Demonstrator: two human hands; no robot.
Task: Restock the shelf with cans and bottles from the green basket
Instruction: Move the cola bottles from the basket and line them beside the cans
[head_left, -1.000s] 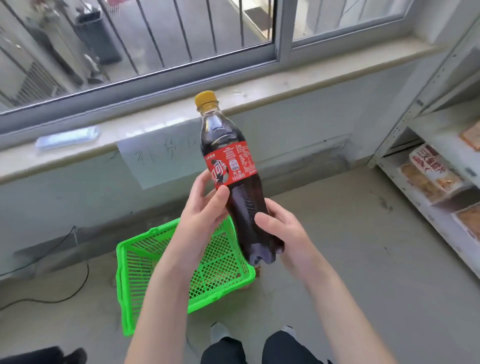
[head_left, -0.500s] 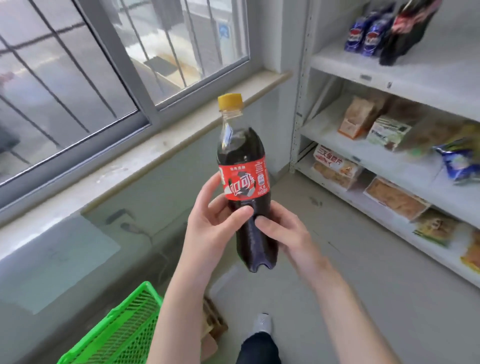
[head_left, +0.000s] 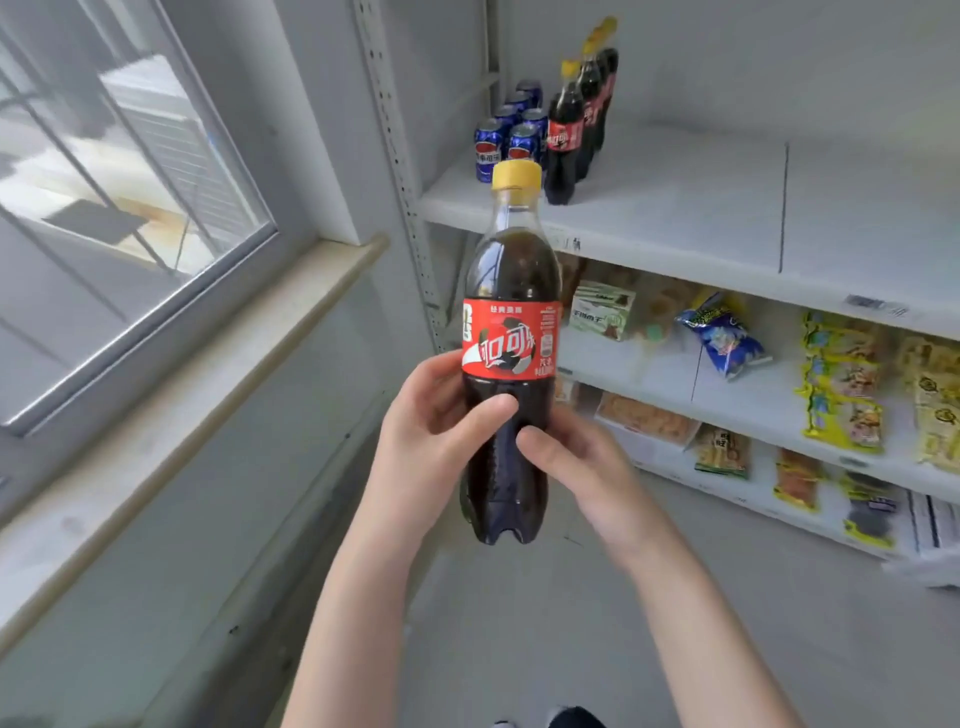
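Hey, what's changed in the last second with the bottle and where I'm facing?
The view swung right, from the green basket under the window to the shelf; the basket has left the picture, and shelved blue cans and bottles appeared. Unchanged: left hand and right hand still hold the cola bottle upright.

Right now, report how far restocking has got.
Done: blue cans and a row of cola bottles stand at the left end of the top shelf. In hand: the left hand and right hand hold another cola bottle upright, short of that shelf. Left: setting it down; the green basket is out of view, so remaining stock cannot be told.
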